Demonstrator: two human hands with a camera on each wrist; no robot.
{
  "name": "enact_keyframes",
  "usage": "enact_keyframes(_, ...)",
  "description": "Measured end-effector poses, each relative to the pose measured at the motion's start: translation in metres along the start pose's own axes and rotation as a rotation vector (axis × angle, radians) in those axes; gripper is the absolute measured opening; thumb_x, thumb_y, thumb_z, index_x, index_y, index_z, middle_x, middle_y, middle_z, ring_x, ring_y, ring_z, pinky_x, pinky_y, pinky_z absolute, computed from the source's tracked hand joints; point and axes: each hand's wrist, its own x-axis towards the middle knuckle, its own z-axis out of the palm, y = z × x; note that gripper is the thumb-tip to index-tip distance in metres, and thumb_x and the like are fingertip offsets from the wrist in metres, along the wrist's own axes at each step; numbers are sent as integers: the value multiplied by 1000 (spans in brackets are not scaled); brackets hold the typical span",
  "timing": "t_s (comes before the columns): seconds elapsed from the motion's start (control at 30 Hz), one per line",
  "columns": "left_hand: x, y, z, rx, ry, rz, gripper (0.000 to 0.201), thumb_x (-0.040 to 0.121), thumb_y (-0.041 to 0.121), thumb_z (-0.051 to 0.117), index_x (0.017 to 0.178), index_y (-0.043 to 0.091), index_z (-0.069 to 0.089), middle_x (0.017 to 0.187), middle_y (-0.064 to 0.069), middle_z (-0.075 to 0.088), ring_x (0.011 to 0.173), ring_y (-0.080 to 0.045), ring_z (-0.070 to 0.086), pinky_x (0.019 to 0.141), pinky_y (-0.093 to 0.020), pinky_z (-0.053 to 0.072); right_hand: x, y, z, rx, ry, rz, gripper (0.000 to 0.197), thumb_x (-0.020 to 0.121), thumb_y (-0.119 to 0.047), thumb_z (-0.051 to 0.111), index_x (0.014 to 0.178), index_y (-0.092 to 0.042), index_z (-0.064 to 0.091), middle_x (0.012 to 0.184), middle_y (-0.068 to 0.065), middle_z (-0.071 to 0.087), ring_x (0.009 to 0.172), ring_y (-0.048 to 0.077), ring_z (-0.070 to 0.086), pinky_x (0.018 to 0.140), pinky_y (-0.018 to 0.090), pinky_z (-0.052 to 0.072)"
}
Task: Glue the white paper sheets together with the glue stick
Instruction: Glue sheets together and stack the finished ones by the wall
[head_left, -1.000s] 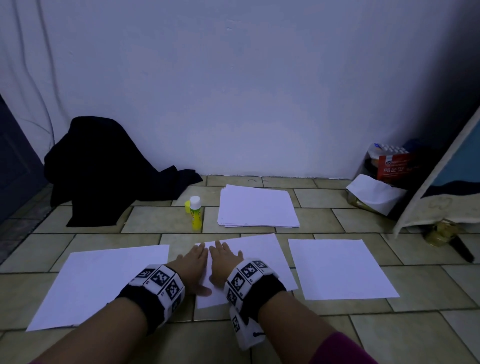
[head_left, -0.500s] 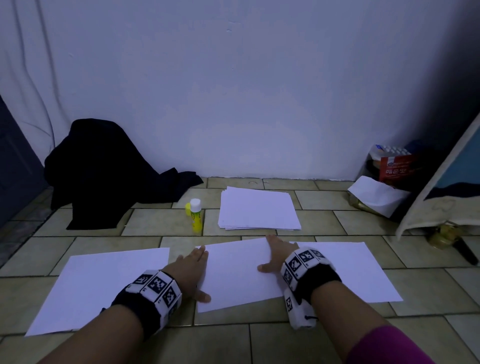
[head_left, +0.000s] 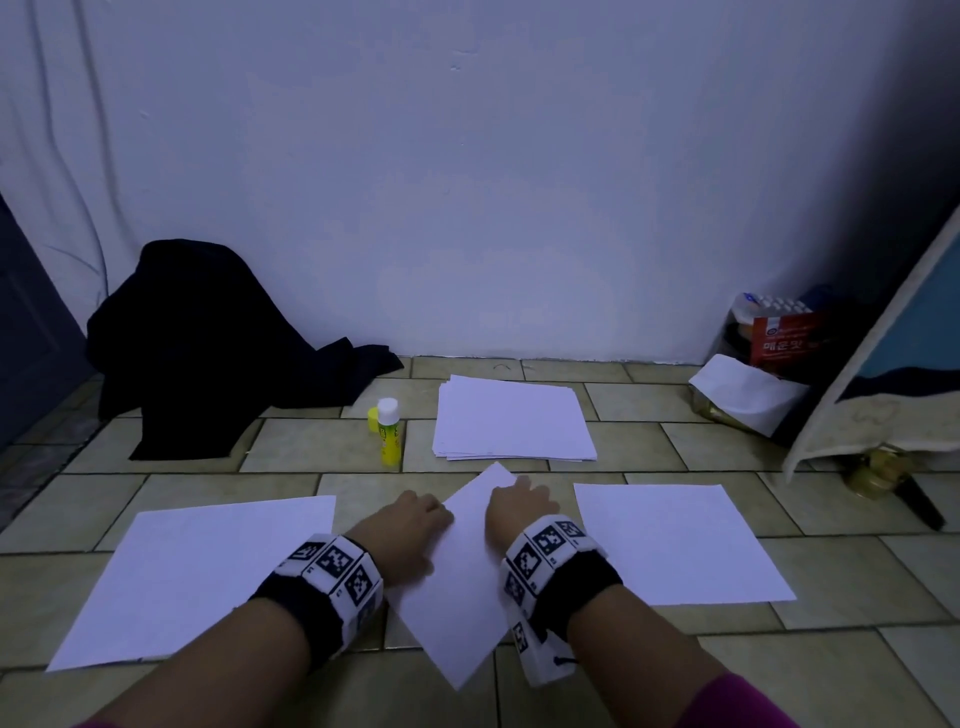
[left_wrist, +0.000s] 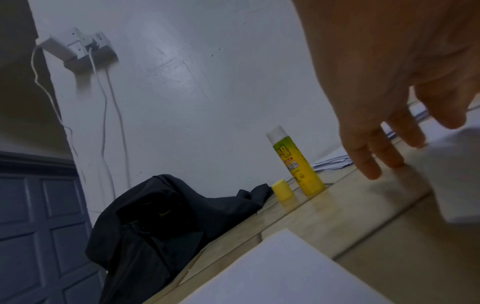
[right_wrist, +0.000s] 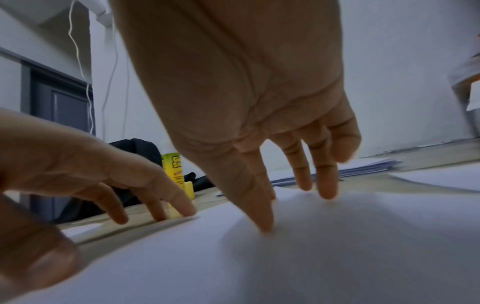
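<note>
left to right across the tiled floor (head_left: 291, 447) in the head view: a flat white sheet (head_left: 208, 571) at 9 o'clock of the hands; the glue stick (head_left: 389, 434) upright at 11 o'clock, uncapped, with its yellow cap (left_wrist: 281, 189) just beside it on the far left side; the paper stack (head_left: 511, 421) at 12 o'clock near the wall; a second flat sheet (head_left: 675, 545) at 3 o'clock.

the middle sheet (head_left: 462, 582) is seen turned on the floor, its long axis running roughly from 1 o'clock down to 7 o'clock, one corner pointing at the stack.

left hand (head_left: 402, 535): laid at the sheet's left edge, fingers (left_wrist: 374, 158) extended and loose, tips at the tile just beside the paper; nothing is gripped. right hand (head_left: 519, 506): fingers (right_wrist: 262, 209) spread and straight, tips pressed onto the sheet near its far corner; nothing is pinched.

judgement: the sheet is being squared up or brought toward a neighbour before gluing. the glue stick lies forward and left of both hands, nearer the left hand, well apart from the right. a reach by the left hand toward 11 o'clock would be the shorter path, while the sheet is held flat by the right. whether glue is already on any sheet cannot be told.
</note>
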Motion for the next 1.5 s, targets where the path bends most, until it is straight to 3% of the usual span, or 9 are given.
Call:
enact_keyframes(0.2, -3, -2, -12, 15, 32, -22, 26, 82, 30, 71, 105, 21, 67, 104, 4, 55, 107, -19, 56, 80, -24, 41, -4, -27, 2, 97, -149, -118, 54, 88, -29, 58, 136, -12, 39, 144, 17, 35, 135, 43, 26, 104, 58, 32)
enact_keyframes(0.4, -5, -11, 3, 7, -85, -134, 110, 78, 51, 72, 153, 5, 5, 161, -10, 2, 148, -24, 9, 119, -41, 19, -9, -44, 8, 116, -122, -343, 70, 92, -15, 54, 150, -15, 15, 157, 6, 10, 146, 20, 8, 113, 55, 19)
enact_keyframes(0.57, -7, -15, 8, -9, -175, -152, 115, 84, 56, 63, 151, 2, -13, 160, -13, -15, 149, -24, -8, 121, -43, 4, -10, -33, -2, 48, -207, -491, 83, 93, -18, 56, 152, -14, -1, 161, 1, -5, 147, 15, 1, 117, 54, 6)
enact_keyframes(0.83, -8, -15, 7, -44, -162, -157, 113, 85, 57, 61, 152, 3, -12, 160, -12, -16, 149, -24, -6, 121, -39, 3, 15, 6, -6, 104, -191, -327, 95, 89, -56, 52, 153, -16, -6, 160, 0, -12, 148, 15, -3, 116, 51, 4)
enact_keyframes(0.97, -12, -15, 6, -40, -144, -158, 117, 80, 59, 66, 153, 7, -8, 161, -8, -10, 149, -25, 1, 121, -39, 13, 16, 4, -7, 138, -152, -334, 99, 82, -49, 67, 152, -12, 8, 159, 4, 8, 146, 21, 13, 116, 47, 17)
enact_keyframes(1.07, -18, -11, -3, 7, -88, -171, 109, 71, 67, 69, 149, 7, 22, 154, -9, 24, 137, -24, 31, 111, -38, 33, 14, 0, -10, 214, -40, -277, 90, 69, -43, 81, 138, -8, 35, 138, 10, 38, 131, 27, 38, 105, 41, 39)
enact_keyframes(1.17, -22, -9, -11, 99, 28, -143, 76, 80, 68, 57, 130, 12, 47, 130, -5, 44, 115, -21, 46, 96, -34, 39, 6, -5, -11, 89, -25, -277, 73, 76, -34, 77, 135, -9, 42, 135, 14, 35, 131, 30, 30, 102, 42, 41)
enact_keyframes(1.3, -23, -9, -6, 72, 15, -35, 59, 92, 41, 57, 142, 16, 37, 158, -2, 14, 133, -24, 36, 106, -36, 37, -6, -17, -12, -73, -10, -368, 41, 92, -14, 55, 130, -4, 43, 133, 18, 42, 127, 31, 36, 101, 35, 34)
enact_keyframes(1.5, -12, -11, 0, 91, 35, -64, 90, 77, 58, 69, 143, 11, 31, 145, -9, 30, 129, -24, 37, 104, -35, 36, -2, -24, -1, 59, -98, -480, 78, 85, -29, 68, 149, -17, 24, 153, 9, 21, 141, 28, 21, 112, 49, 27)
